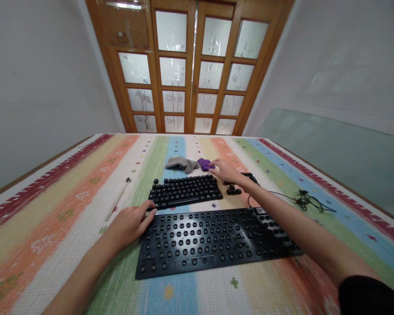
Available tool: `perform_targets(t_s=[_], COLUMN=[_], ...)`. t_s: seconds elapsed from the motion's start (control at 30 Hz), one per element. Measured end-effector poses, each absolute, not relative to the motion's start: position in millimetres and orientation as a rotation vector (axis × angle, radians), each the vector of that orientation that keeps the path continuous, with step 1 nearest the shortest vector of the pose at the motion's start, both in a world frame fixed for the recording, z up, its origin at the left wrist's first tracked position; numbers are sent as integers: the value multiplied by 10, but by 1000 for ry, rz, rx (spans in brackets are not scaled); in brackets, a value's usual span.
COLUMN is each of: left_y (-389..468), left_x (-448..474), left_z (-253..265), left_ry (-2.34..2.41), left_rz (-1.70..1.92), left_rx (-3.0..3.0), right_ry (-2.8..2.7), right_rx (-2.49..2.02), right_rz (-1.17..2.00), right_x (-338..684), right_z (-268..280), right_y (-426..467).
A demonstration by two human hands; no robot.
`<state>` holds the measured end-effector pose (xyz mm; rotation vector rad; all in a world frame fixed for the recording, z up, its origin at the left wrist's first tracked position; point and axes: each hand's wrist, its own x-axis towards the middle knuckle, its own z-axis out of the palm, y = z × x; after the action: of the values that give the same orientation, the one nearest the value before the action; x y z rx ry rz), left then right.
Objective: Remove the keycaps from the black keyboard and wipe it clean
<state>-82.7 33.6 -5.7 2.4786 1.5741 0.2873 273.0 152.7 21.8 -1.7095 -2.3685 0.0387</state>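
A black keyboard base [197, 245], stripped of its keycaps, lies across the front of the table. My left hand [134, 221] is closed at its upper left corner, thumb and index finger near each other beside the lowest keycaps; the exact contact is partly hidden. Behind the base, loose black keycaps [184, 190] are laid out in keyboard order. Reaching over the base's right part, my right hand [225, 169] has its fingertips on a small purple cloth [205, 164]. A grey cloth [182, 163] lies crumpled just left of the purple one.
A thin brush [118, 199] with a dark tip lies left of the keycaps. More keycaps [233, 190] sit under and beside my right forearm. A tangled black cable [310, 202] rests at the right. A striped cloth covers the table [65, 227]; wooden glazed doors stand beyond.
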Motion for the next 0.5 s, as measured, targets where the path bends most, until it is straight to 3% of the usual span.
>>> perform_targets(t_s=[0.2, 0.5], left_y=[369, 424], left_x=[-906, -1026], left_z=[-107, -99], left_ry=[1632, 1725], left_rz=[303, 211], left_rx=[2584, 2702], right_ry=[-2362, -1971], right_rx=[-1919, -2013], right_rz=[113, 5], right_x=[2466, 2416], right_z=[60, 38], right_y=[2069, 2118])
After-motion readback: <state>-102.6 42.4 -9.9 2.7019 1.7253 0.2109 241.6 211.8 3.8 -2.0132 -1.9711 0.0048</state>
